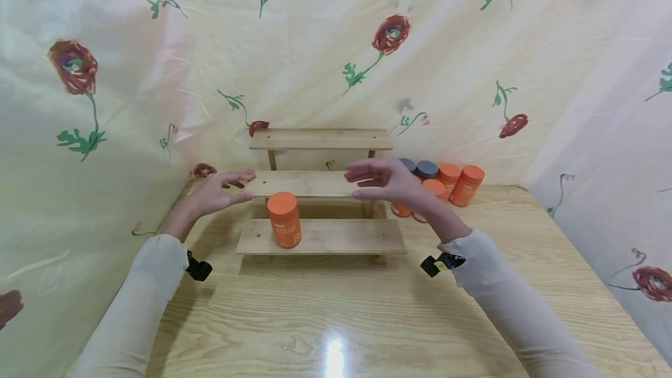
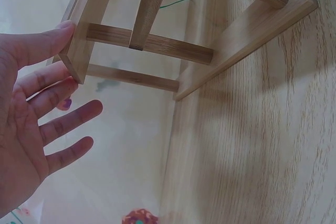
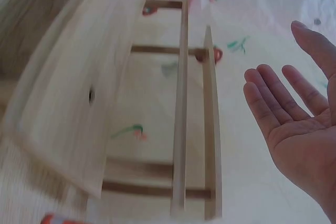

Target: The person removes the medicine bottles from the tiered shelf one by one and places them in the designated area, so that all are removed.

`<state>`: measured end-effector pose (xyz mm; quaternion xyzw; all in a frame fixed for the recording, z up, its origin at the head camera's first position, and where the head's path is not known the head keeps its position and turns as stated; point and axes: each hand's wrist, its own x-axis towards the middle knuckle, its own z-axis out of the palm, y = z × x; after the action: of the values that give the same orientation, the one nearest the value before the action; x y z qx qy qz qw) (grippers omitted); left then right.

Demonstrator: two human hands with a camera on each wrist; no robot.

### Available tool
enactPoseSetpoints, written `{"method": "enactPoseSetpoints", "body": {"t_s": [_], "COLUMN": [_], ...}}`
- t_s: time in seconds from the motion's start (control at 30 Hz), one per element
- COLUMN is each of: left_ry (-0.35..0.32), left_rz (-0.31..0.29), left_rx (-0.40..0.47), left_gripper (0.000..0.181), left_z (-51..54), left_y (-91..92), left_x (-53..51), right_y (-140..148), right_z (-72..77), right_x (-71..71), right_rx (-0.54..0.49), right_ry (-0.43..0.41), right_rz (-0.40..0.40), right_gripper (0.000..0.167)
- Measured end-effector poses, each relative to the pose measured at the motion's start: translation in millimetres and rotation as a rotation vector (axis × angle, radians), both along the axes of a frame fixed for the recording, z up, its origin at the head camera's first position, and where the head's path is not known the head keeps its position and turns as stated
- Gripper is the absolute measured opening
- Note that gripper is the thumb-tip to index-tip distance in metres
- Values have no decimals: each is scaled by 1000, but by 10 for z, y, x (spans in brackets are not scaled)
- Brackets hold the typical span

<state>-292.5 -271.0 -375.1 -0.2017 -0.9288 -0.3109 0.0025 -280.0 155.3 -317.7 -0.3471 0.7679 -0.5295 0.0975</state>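
A three-tier wooden shelf rack [image 1: 346, 235] stands on the table. My left hand [image 1: 212, 192] is at the left end of its middle tier. In the left wrist view, the thumb and first fingers pinch the plank's end [image 2: 79, 59] from opposite edges, while the other fingers spread free. Above the right part of that tier is my right hand [image 1: 385, 181], holding nothing. Its fingers look relaxed and apart from the planks in the right wrist view. An orange jar [image 1: 286, 223] stands upright on the left part of the lowest tier.
Right of the rack, several jars stand grouped on the table, among them an orange-lidded one [image 1: 467, 185] and a dark-lidded one [image 1: 426, 169]. A flowered curtain [image 1: 310, 45] hangs behind and along both sides. The wood-grain table [image 1: 262, 319] extends in front.
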Motion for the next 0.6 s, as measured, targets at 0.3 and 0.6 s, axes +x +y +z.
{"method": "enactPoseSetpoints", "body": {"t_s": [0.3,0.6], "left_ry": [-11,-19], "left_rz": [5,6], "left_rx": [-11,-3], "left_gripper": [64,64], "left_z": [8,-2], "left_y": [-2,-3], "left_x": [0,1], "right_y": [-425,-728], "right_z": [-82,-170], "right_x": [24,60], "right_rx": [6,19], "right_ry": [-23,-52], "right_rz": [104,150], "right_gripper": [56,56]}}
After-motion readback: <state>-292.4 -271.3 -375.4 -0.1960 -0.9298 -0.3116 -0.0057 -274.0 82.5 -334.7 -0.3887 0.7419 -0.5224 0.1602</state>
